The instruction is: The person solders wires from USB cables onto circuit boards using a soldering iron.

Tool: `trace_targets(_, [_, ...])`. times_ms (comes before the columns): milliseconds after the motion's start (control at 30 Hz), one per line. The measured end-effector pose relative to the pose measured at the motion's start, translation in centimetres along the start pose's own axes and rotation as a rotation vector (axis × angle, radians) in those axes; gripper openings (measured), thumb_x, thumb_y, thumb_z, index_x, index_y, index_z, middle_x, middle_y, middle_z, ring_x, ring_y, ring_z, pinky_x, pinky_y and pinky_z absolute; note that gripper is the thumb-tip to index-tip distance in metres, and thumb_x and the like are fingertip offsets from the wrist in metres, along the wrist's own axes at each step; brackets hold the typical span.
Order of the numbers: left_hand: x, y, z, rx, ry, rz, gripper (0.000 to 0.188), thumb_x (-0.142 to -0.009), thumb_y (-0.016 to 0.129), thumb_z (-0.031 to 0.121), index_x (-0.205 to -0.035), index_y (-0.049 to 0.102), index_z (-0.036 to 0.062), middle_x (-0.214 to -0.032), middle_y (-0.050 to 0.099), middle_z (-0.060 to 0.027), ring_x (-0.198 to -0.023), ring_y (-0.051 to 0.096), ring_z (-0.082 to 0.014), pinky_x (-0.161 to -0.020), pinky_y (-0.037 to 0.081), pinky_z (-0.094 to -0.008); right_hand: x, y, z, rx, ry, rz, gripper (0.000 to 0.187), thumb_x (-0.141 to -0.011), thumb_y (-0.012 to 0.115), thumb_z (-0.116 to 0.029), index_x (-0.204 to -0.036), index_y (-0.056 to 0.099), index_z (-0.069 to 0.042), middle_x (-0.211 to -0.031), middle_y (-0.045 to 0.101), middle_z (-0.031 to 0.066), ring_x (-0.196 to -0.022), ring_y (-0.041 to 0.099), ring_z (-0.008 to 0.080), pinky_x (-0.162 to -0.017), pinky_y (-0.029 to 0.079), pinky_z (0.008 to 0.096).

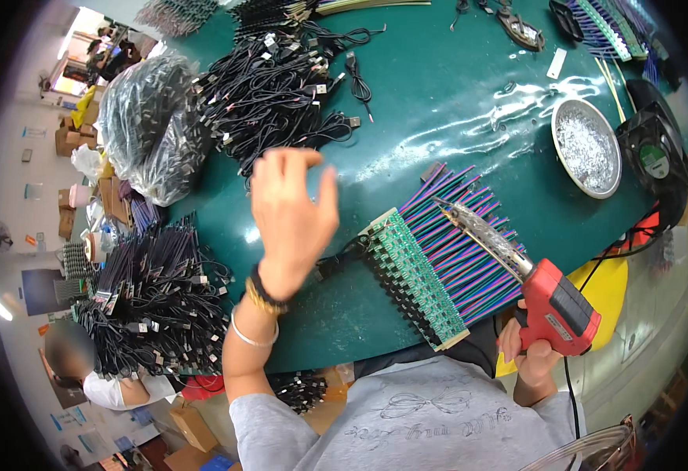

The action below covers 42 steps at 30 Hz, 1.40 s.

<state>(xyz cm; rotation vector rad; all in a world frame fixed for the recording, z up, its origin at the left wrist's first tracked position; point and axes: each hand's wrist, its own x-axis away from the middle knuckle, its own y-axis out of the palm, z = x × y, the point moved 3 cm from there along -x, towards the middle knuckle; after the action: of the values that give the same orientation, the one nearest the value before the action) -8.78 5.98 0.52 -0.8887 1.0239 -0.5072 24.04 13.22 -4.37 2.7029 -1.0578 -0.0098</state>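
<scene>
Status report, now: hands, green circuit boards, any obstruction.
Left hand open near black cable pile, nothing visible in it. Right hand gripping red soldering gun. Green circuit boards in a row, colored wires extending rightward. Soldering gun hides some wires.

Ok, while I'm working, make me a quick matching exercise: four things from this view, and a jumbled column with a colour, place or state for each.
Things:
1. Soldering gun
2. Boards
3. Bowl
4. Bag

Descriptions:
A. Holding silvery bits
B. Bulging and see-through, on the left
C. Red and black, in the right hand
D. Green, lined up in a row

Right pairs: 1-C, 2-D, 3-A, 4-B
</scene>
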Motion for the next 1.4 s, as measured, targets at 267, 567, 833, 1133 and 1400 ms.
trace_targets(267, [-2.4,1.2,-3.8,-0.397,0.068,0.139,0.022,-0.080,0.073,0.018,-0.099,0.066,0.0113,-0.093,0.057,-0.0056,-0.091,0.052,-0.0252,-0.078,0.038,-0.0393,0.4,0.1,-0.6,-0.085,-0.037,0.071,0.061,-0.089,0.060,-0.061,-0.086,0.054,0.000,-0.057,0.049,0.0026,-0.048,0.050,0.0137,-0.049,0.043,0.0288])
trace_targets(567, [-3.1,2.8,-3.7,-0.236,0.145,0.132,0.013,-0.083,0.070,0.012,-0.092,0.062,0.0079,-0.088,0.059,-0.0042,-0.087,0.053,-0.0235,-0.078,0.037,-0.0385,0.5,-0.1,0.3,-0.060,-0.125,0.021,0.080,-0.092,0.054,-0.060,-0.133,0.039,0.007,-0.054,0.044,0.0006,-0.044,0.045,0.0117,-0.047,0.041,0.0283])
trace_targets(833, [-3.3,1.1,-1.5,0.143,0.147,0.216,0.007,-0.086,0.061,-0.002,-0.092,0.061,0.0022,-0.085,0.060,-0.0109,-0.078,0.058,-0.0291,-0.072,0.044,-0.0386,1.0,0.0,0.3,-0.071,-0.183,0.053,0.076,-0.094,0.056,-0.055,-0.135,0.036,0.006,-0.056,0.046,0.0006,-0.046,0.046,0.0116,-0.048,0.042,0.0282])
trace_targets(1133, [3.5,-5.1,8.0,0.656,0.227,-0.214,0.018,-0.075,0.073,-0.008,-0.089,0.064,-0.0018,-0.079,0.064,-0.0130,-0.065,0.063,-0.0262,-0.054,0.051,-0.0323,-3.1,3.1,-3.4,0.317,-0.050,-0.056,0.044,-0.088,0.060,0.001,-0.129,0.046,0.006,-0.080,0.065,0.0145,-0.056,0.052,0.0107,-0.054,0.045,0.0225])
trace_targets(1400, [6.7,-4.8,9.2,0.752,0.201,-0.303,0.023,-0.072,0.075,-0.006,-0.091,0.064,-0.0023,-0.078,0.062,-0.0107,-0.062,0.062,-0.0238,-0.051,0.050,-0.0319,-4.7,5.9,-3.7,0.108,0.007,-0.071,0.005,-0.090,0.064,0.001,-0.086,0.063,0.004,-0.085,0.065,0.0103,-0.062,0.054,0.0095,-0.053,0.044,0.0233])
